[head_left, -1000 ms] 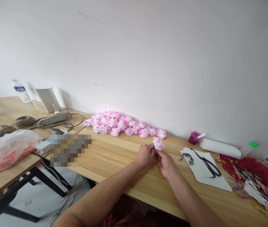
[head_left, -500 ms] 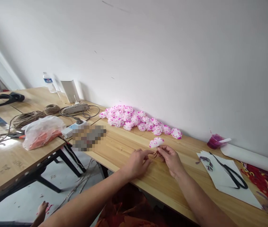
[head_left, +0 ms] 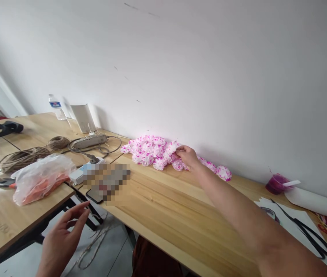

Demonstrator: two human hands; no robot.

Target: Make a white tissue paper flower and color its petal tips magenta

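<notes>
My right hand (head_left: 187, 157) reaches to the heap of paper flowers (head_left: 149, 151) at the foot of the wall. Its fingertips pinch a white paper flower (head_left: 172, 147) with pink edges, which rests against the heap. The flower's lower part is hidden by the heap and my fingers. My left hand (head_left: 62, 234) is in the air beyond the table's front edge, thumb and fingers apart, with nothing in it. Nearest to it is a phone (head_left: 94, 195), partly blurred out, on the table.
Black scissors (head_left: 302, 227) lie on white paper sheets (head_left: 293, 213) at the right. Behind them are a cup of purple liquid (head_left: 277, 184) and a white roll (head_left: 316, 198). At the left are a plastic bag (head_left: 44, 175), a power strip (head_left: 87, 169), rope coils (head_left: 26, 157) and a bottle (head_left: 56, 107).
My right hand has carried the flower from the table's middle up to the heap. My left hand has let go and swung down to the left. The view has shifted slightly.
</notes>
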